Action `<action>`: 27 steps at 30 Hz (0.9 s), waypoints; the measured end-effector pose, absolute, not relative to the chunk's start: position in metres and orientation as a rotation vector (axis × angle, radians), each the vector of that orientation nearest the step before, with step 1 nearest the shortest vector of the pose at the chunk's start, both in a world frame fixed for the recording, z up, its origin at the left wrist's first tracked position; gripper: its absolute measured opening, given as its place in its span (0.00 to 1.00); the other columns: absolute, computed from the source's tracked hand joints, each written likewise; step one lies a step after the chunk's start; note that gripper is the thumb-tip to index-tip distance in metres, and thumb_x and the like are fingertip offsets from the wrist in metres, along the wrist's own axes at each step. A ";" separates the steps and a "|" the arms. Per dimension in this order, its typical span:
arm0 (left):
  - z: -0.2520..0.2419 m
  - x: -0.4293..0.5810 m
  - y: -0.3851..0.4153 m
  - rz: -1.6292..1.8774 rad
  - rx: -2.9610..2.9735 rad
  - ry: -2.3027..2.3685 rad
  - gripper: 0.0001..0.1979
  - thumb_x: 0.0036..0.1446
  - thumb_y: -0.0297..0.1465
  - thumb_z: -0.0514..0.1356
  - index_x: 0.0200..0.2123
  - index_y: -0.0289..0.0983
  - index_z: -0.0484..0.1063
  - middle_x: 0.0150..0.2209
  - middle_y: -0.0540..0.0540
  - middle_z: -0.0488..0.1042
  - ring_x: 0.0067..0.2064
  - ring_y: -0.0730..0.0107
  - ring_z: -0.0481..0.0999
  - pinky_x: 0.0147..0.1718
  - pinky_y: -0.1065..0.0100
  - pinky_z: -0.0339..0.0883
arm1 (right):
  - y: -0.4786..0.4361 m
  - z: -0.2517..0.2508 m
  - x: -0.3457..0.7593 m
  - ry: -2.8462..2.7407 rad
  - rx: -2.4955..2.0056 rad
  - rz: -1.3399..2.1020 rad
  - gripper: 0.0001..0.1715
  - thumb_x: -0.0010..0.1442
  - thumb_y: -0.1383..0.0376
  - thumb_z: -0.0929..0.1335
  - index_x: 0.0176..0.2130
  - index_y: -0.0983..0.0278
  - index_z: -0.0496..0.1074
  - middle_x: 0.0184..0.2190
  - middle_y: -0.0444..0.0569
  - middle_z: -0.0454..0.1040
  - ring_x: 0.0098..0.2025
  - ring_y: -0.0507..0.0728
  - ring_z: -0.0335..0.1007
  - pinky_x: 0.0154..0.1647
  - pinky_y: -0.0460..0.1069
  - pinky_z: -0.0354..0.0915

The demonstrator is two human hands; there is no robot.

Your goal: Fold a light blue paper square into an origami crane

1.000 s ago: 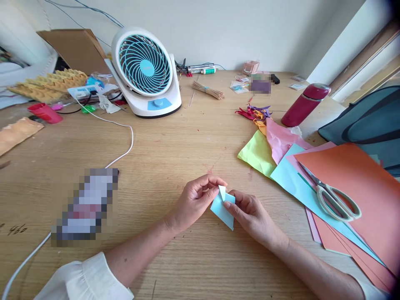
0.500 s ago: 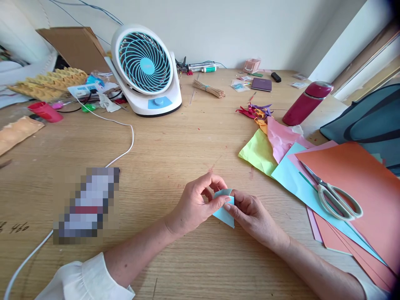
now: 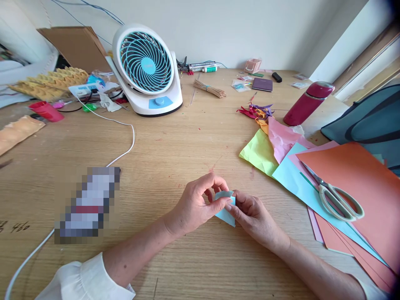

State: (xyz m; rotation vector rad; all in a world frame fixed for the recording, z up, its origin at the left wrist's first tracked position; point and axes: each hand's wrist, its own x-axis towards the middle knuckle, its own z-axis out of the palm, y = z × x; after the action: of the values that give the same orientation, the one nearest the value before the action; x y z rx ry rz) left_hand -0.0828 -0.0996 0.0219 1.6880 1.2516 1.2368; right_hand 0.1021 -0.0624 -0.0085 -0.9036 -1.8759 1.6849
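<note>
A small light-blue folded paper piece point(image 3: 225, 214) lies on the wooden table point(image 3: 175, 146) near its front edge, held between both hands. My left hand point(image 3: 196, 206) pinches its upper left corner with thumb and fingertips curled over the fold. My right hand point(image 3: 251, 216) grips its right side, fingers pressed together on the paper. Most of the paper is hidden by the fingers; only a lower triangle and a top flap show.
Coloured paper sheets point(image 3: 353, 187) with scissors point(image 3: 336, 199) on them lie at the right, near a red flask point(image 3: 308, 104) and a dark bag point(image 3: 368, 121). A white-and-blue fan point(image 3: 146, 71) stands at the back, its white cable point(image 3: 121, 137) running forward. A blurred object point(image 3: 89, 204) lies left.
The upright flap of the blue paper has been folded down flat. My left fingers have closed over it, and both hands sit a little closer together.
</note>
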 end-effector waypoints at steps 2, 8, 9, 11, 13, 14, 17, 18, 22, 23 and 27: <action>0.022 -0.083 -0.100 1.238 1.693 1.249 0.04 0.57 0.25 0.64 0.34 0.37 0.70 0.32 0.52 0.73 0.34 0.76 0.73 0.31 0.75 0.68 | -0.062 -0.009 0.102 -1.884 -0.909 1.666 0.15 0.64 0.55 0.69 0.33 0.63 0.67 0.25 0.40 0.61 0.26 0.49 0.53 0.25 0.45 0.52; 0.020 -0.084 -0.100 1.262 1.717 1.241 0.06 0.57 0.25 0.64 0.35 0.37 0.69 0.33 0.52 0.73 0.34 0.76 0.74 0.31 0.75 0.69 | -0.063 -0.010 0.102 -1.889 -0.894 1.657 0.15 0.64 0.55 0.69 0.33 0.63 0.68 0.25 0.40 0.62 0.26 0.50 0.54 0.26 0.45 0.52; 0.020 -0.084 -0.100 1.258 1.725 1.241 0.06 0.57 0.25 0.64 0.35 0.37 0.69 0.33 0.52 0.73 0.34 0.77 0.74 0.31 0.75 0.69 | -0.063 -0.011 0.102 -1.887 -0.892 1.662 0.14 0.65 0.55 0.69 0.34 0.63 0.68 0.25 0.40 0.62 0.26 0.50 0.54 0.26 0.46 0.52; 0.020 -0.084 -0.100 1.254 1.742 1.237 0.06 0.57 0.24 0.64 0.36 0.37 0.70 0.33 0.52 0.73 0.34 0.77 0.74 0.31 0.75 0.69 | -0.063 -0.011 0.102 -1.884 -0.887 1.669 0.14 0.65 0.55 0.69 0.35 0.63 0.70 0.26 0.41 0.63 0.26 0.50 0.54 0.26 0.46 0.53; 0.021 -0.084 -0.099 1.255 1.757 1.229 0.05 0.58 0.24 0.64 0.35 0.37 0.70 0.32 0.52 0.73 0.34 0.76 0.74 0.31 0.75 0.69 | -0.062 -0.012 0.102 -1.885 -0.887 1.666 0.13 0.65 0.55 0.69 0.36 0.63 0.71 0.26 0.41 0.63 0.27 0.50 0.55 0.26 0.46 0.53; 0.021 -0.084 -0.099 1.256 1.762 1.225 0.04 0.58 0.24 0.64 0.35 0.37 0.70 0.32 0.52 0.73 0.35 0.76 0.74 0.31 0.75 0.69 | -0.062 -0.012 0.101 -1.887 -0.887 1.663 0.13 0.65 0.55 0.69 0.37 0.63 0.72 0.26 0.41 0.63 0.27 0.50 0.55 0.26 0.46 0.53; 0.022 -0.084 -0.099 1.257 1.767 1.224 0.04 0.58 0.24 0.64 0.35 0.37 0.71 0.32 0.52 0.73 0.34 0.76 0.74 0.31 0.75 0.68 | -0.062 -0.012 0.101 -1.885 -0.889 1.665 0.14 0.65 0.54 0.69 0.37 0.63 0.72 0.26 0.41 0.62 0.27 0.50 0.55 0.26 0.46 0.53; 0.022 -0.084 -0.099 1.255 1.768 1.224 0.04 0.58 0.24 0.64 0.35 0.37 0.71 0.32 0.52 0.73 0.34 0.76 0.74 0.31 0.75 0.68 | -0.063 -0.012 0.101 -1.883 -0.890 1.668 0.14 0.65 0.54 0.69 0.37 0.63 0.73 0.26 0.41 0.63 0.27 0.50 0.55 0.26 0.46 0.53; 0.021 -0.084 -0.100 1.247 1.770 1.222 0.04 0.59 0.25 0.63 0.35 0.37 0.70 0.32 0.52 0.73 0.34 0.76 0.73 0.31 0.74 0.68 | -0.063 -0.012 0.102 -1.888 -0.893 1.661 0.14 0.64 0.54 0.69 0.37 0.63 0.73 0.25 0.41 0.62 0.26 0.50 0.54 0.26 0.46 0.53; 0.020 -0.084 -0.100 1.247 1.767 1.222 0.04 0.59 0.25 0.63 0.35 0.37 0.70 0.32 0.52 0.73 0.34 0.76 0.73 0.31 0.74 0.68 | -0.063 -0.012 0.102 -1.887 -0.891 1.663 0.14 0.64 0.54 0.69 0.37 0.63 0.73 0.25 0.41 0.62 0.26 0.50 0.54 0.26 0.46 0.53; 0.021 -0.085 -0.100 1.229 1.747 1.204 0.07 0.57 0.25 0.64 0.33 0.38 0.68 0.33 0.52 0.73 0.34 0.76 0.73 0.31 0.74 0.68 | -0.063 -0.011 0.103 -1.884 -0.906 1.672 0.15 0.64 0.53 0.69 0.38 0.63 0.73 0.26 0.41 0.62 0.26 0.50 0.54 0.26 0.46 0.52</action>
State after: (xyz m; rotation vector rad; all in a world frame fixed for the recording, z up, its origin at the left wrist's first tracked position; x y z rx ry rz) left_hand -0.0853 -0.0997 0.0214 1.7466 1.2036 1.2291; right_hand 0.1027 -0.0630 -0.0108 -0.9063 -1.8837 1.6720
